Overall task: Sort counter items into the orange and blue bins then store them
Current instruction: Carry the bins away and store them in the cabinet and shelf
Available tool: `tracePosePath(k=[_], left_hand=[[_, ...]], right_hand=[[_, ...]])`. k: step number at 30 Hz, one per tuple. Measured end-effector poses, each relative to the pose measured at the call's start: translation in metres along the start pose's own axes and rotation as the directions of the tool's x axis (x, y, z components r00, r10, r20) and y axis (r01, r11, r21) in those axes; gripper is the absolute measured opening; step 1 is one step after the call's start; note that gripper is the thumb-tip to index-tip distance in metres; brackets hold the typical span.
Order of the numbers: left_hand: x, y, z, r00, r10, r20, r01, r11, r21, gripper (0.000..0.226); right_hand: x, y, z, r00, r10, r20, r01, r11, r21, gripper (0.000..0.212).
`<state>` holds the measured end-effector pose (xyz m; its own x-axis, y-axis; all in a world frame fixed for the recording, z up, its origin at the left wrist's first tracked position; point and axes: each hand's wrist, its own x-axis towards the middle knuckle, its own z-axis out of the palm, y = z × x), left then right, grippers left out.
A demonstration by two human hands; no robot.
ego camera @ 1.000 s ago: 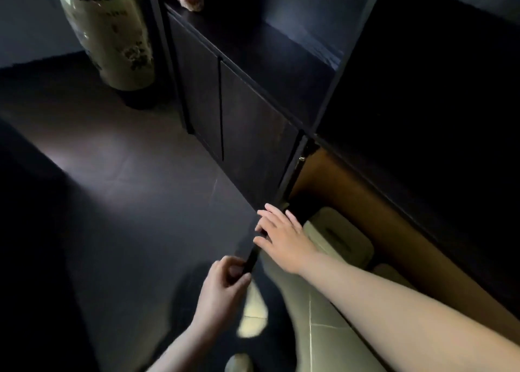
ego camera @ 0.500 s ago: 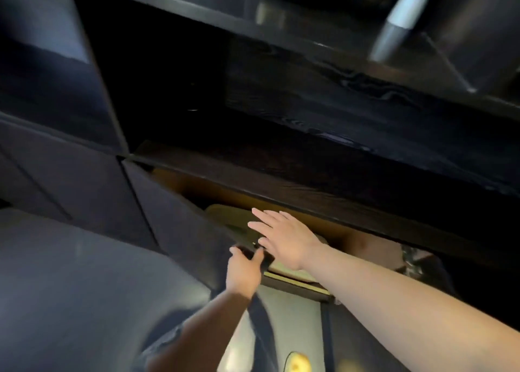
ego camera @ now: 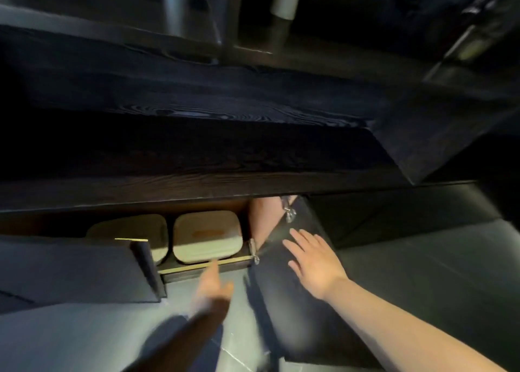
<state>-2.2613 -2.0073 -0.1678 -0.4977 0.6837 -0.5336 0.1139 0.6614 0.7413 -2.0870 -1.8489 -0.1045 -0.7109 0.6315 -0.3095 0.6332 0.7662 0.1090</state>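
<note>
the right hand (ego camera: pixel 315 262) lies flat with its fingers straight and a little spread, palm against the face of the right cabinet door (ego camera: pixel 284 284), which stands swung out toward the viewer. it curls around nothing; judging by the flat palm, it is there to steady or push the door rather than to carry anything. the left hand (ego camera: pixel 212 284) is blurred, so its finger pose is hard to read; the fingers look loose and extended toward the near edge of the cabinet floor (ego camera: pixel 202 266), and nothing shows in its grasp. it hangs between the two doors, just near of the opening.

left of it the left cabinet door (ego camera: pixel 73 270) also stands open, its edge turned to the camera. between the doors, inside the low cabinet, two pale lidded bins sit side by side, close together: the right bin (ego camera: pixel 206 235) in plain sight with a faint orange mark on its lid, the left bin (ego camera: pixel 132 229) partly hidden behind the left door. their body colours cannot be told from above, so which is orange and which is blue is unclear. they seem stored, and the doors seem ready to be closed.

above the opening runs a dark wooden shelf (ego camera: pixel 197 157), with a pale cylinder (ego camera: pixel 284 0) standing far back at the top.
</note>
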Motion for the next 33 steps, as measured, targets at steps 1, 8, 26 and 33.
tracePosePath(k=[1,8,26,33], left_hand=[[-0.013,0.009,0.031,0.99,0.084,0.117,-0.091,0.994,0.056,0.063],[-0.095,0.062,0.213,0.921,0.193,0.338,-0.219,0.975,0.039,0.079],[-0.109,0.024,0.225,0.974,0.078,0.211,-0.088,0.995,0.036,0.083],[-0.12,-0.028,0.127,0.997,0.033,-0.075,-0.037,0.998,-0.053,0.03]], right_hand=[[-0.014,0.021,0.005,0.997,0.071,0.019,-0.071,0.997,-0.011,0.054],[-0.076,0.094,0.039,0.885,0.424,0.193,-0.448,0.888,0.107,0.071],[-0.077,0.066,0.058,0.973,0.16,0.168,-0.226,0.81,0.54,0.032],[-0.057,-0.025,0.064,0.967,0.214,0.136,-0.252,0.768,0.589,0.07]])
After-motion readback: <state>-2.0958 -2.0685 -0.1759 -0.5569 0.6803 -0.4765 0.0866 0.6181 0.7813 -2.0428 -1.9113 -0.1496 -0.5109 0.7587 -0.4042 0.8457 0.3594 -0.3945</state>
